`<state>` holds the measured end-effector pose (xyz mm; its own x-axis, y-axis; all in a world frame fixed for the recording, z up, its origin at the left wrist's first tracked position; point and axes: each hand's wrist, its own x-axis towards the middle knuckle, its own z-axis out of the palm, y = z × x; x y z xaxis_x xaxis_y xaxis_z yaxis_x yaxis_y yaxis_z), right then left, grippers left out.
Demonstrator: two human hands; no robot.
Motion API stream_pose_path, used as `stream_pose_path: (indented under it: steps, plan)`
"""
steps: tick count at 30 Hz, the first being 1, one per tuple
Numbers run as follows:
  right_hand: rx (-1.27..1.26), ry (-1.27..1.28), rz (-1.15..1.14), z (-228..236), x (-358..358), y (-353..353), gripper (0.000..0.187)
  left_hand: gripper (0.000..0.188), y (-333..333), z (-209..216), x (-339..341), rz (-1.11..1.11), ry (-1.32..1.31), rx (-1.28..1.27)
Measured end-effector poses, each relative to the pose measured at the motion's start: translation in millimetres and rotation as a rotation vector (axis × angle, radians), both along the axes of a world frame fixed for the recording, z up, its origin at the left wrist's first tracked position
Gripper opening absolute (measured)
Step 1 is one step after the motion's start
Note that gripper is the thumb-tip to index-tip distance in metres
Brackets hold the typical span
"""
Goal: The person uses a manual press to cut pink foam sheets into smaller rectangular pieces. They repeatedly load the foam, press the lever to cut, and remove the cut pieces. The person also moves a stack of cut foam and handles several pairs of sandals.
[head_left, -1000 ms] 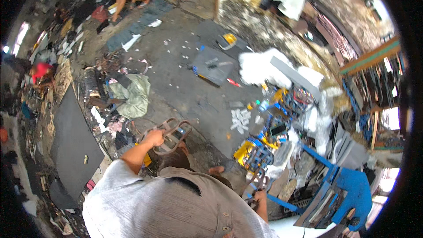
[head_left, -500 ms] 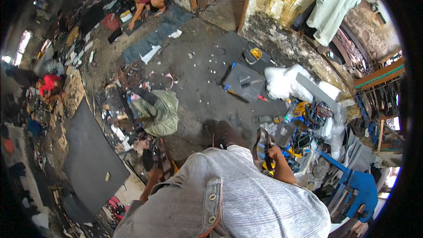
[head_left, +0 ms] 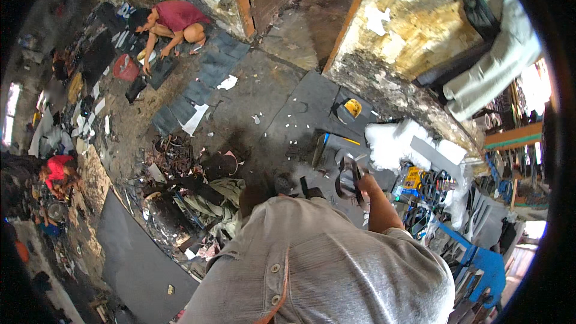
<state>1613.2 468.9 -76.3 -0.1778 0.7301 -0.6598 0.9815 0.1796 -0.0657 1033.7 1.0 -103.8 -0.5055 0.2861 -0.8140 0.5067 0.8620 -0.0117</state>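
Note:
My right hand [head_left: 367,185] is closed on a dark, looped, strap-like thing [head_left: 347,179], held out in front of my right side. Motion blurs it, and its exact kind does not show. Below it on the floor lies a dark flat board [head_left: 336,151] with a blue and yellow edge. My left hand is out of sight behind my grey shirt [head_left: 324,252]. One of my feet shows just beyond the shirt, beside crumpled green cloth [head_left: 228,195].
At the right are a white bundle [head_left: 387,141], a yellow box [head_left: 413,178] among straps, and a blue metal frame [head_left: 483,264]. A grey sheet [head_left: 129,246] lies left. A person in dark red [head_left: 180,21] crouches far left; another in red [head_left: 59,174] sits at left.
My right hand has moved slightly forward with the dark looped thing. My left hand, earlier visible at lower left with something dark, has gone from view. My viewpoint has shifted; the scene is turned somewhat.

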Motion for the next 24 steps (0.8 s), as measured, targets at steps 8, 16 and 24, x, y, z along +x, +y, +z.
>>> stream_pose_path:
  steps: [8,16,24]
  plan:
    - [0.209,0.359,-0.440,53,-139,219,0.038,0.035,293,2,-190,-0.064,0.096,0.097]
    - [-0.305,0.170,-1.043,-30,-205,224,0.037,0.036,680,12,-376,-0.693,0.144,0.156]
    - [-0.448,0.149,-1.567,-7,-316,243,0.034,0.035,1094,18,-387,-1.299,0.009,0.236]
